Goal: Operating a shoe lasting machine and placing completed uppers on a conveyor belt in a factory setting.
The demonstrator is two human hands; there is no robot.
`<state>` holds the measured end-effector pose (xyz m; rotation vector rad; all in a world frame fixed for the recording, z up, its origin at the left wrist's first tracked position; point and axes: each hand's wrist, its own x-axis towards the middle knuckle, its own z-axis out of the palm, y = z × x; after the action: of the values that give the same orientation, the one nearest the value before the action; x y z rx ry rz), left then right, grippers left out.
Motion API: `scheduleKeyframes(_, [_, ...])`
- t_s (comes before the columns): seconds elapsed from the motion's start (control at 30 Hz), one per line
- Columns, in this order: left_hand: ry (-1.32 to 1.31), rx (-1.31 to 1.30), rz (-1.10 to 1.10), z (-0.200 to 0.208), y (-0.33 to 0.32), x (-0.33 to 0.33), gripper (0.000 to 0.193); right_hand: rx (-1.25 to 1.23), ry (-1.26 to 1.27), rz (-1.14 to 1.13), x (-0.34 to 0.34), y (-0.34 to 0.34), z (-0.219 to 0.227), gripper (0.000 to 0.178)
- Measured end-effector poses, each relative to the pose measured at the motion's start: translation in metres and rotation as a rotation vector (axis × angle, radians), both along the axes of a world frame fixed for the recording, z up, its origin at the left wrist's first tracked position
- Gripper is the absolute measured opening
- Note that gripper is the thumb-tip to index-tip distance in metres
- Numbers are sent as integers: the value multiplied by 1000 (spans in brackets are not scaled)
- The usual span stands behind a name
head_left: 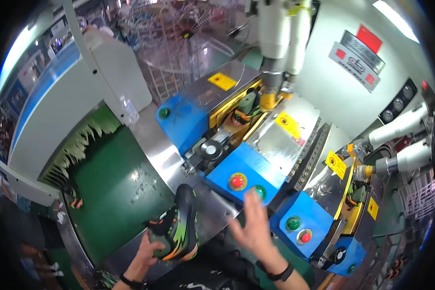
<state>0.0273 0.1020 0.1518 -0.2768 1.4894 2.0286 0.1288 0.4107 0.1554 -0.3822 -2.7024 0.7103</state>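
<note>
My left hand (149,250) is closed around one end of a black sports shoe (184,223) with green and orange flashes. The shoe is tilted over the metal edge beside the green belt, its dark sole side facing right. My right hand (254,227) is raised with fingers spread and nothing in it. Its fingertips reach up near a green button (259,193) on the blue control box (241,169); whether they touch it I cannot tell. A red button (237,181) sits just left of it. Another shoe (246,108) lies inside the pressing station behind, between yellow pads.
A green conveyor belt (125,193) runs at left out of a fringed tunnel (82,140), with a shoe (73,197) on its far side. A plastic bottle (129,110) stands by the tunnel. At right, a second station (302,224) holds another shoe (356,193) under white cylinders (396,164).
</note>
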Motion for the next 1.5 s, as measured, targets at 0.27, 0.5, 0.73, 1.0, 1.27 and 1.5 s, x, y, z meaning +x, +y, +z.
scheduleKeyframes(0.27, [378, 39, -474, 124, 9, 78, 94, -1950, -65, 330, 30, -110, 14, 71])
scheduleKeyframes(0.5, [694, 250, -906, 112, 27, 25, 55, -2053, -235, 61, 67, -165, 23, 81])
scheduleKeyframes(0.73, [-122, 262, -819, 70, 11, 37, 46, -2412, 94, -338, 96, -253, 25, 77])
scheduleKeyframes(1.0, [-92, 273, -826, 71, 31, 101, 27, -720, 502, -1055, 241, -318, 82, 44])
scheduleKeyframes(1.27, [52, 416, -1551, 82, 43, 257, 30, 1219, 651, -2152, 534, -547, 205, 49])
scheduleKeyframes(1.5, [41, 742, -1930, 95, 79, 313, 32, 959, 399, -2981, 699, -586, 292, 71])
